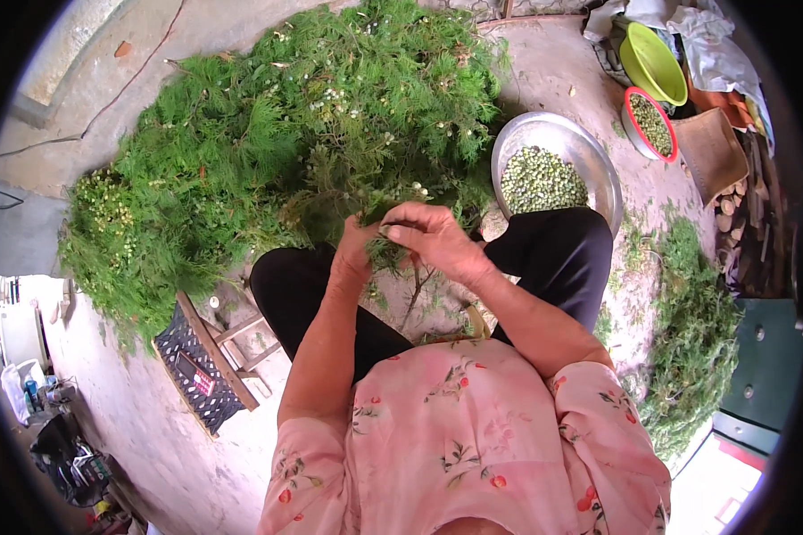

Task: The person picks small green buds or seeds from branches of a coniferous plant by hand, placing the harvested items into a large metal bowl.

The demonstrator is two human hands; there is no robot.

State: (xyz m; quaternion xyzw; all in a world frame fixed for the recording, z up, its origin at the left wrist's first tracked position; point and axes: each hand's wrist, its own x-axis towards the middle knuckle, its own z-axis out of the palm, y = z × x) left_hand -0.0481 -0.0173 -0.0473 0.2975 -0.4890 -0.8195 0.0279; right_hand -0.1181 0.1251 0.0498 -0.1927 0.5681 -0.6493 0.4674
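Between my knees, my left hand (pixel 355 245) is closed on a leafy evergreen branch (pixel 393 254), whose bare stem hangs downward. My right hand (pixel 435 239) pinches at the same branch just to the right of my left hand; at its fingertips is something small and greenish, too small to name for sure. A big heap of evergreen branches dotted with pale berry-like cones (pixel 294 116) fills the space in front of me. A wide metal basin (pixel 598 165) holding picked green cones (pixel 544 178) stands beside my right knee.
At upper right are a red-rimmed bowl of cones (pixel 648 125), a yellow-green basin (pixel 653 62) and a woven tray (pixel 714 152). Cut foliage (pixel 687 330) lies along the right near stacked wood (pixel 736 214). A low wooden chair (pixel 219 357) stands at my left.
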